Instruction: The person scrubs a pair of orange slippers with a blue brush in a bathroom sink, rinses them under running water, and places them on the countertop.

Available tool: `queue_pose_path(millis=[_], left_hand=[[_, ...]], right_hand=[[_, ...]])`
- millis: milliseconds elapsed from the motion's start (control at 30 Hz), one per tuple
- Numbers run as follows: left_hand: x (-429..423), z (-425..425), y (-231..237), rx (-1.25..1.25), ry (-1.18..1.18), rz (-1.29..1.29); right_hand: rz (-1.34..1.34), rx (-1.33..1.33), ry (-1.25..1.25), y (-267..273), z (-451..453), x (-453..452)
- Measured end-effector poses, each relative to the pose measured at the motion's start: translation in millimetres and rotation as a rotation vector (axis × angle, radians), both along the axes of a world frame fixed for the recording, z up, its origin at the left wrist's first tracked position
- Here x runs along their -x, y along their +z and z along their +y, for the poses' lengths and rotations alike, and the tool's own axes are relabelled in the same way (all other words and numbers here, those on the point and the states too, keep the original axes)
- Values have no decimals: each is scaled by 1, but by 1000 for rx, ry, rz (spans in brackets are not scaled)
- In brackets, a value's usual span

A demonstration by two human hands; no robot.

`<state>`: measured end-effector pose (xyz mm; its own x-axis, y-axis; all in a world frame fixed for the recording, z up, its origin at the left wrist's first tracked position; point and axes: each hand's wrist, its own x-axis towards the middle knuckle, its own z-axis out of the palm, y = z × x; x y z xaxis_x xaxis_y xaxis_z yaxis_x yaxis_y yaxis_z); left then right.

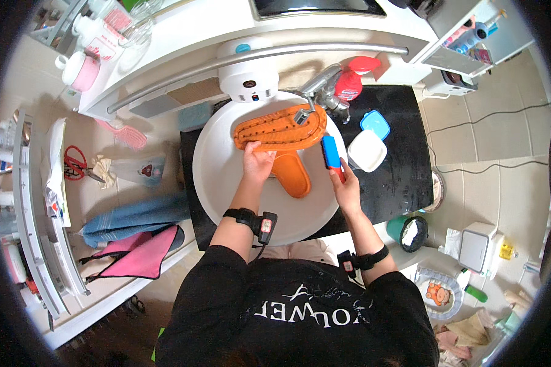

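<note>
My left hand (258,163) grips the edge of an orange slipper (275,126), sole up with rows of small dark holes, under the tap (305,112) and over the round white basin (216,183). Beneath it, a second orange slipper (294,176) lies in the basin, partly covered by the first. My right hand (345,188) holds a scrubbing brush (332,153) with a blue back, a red handle and dark bristles facing left, at the basin's right side.
An open white tub (368,150) and a blue lid (375,125) stand on the black counter (404,183). Behind the tap is a red spray bottle (351,80). A metal rail (257,55) crosses above the basin. At left hang a blue towel (133,218) and red-handled scissors (75,163).
</note>
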<state>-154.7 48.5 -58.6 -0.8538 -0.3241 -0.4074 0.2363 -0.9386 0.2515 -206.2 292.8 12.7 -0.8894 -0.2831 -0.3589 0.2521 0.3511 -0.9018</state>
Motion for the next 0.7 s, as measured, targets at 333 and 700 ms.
queue_pose_path(millis=[333, 700], left_hand=[[0, 18, 13, 19, -5, -56], [-19, 4, 27, 144, -95, -209]], right_hand=[[24, 9, 11, -16, 1, 2], [24, 34, -12, -14, 0, 5]])
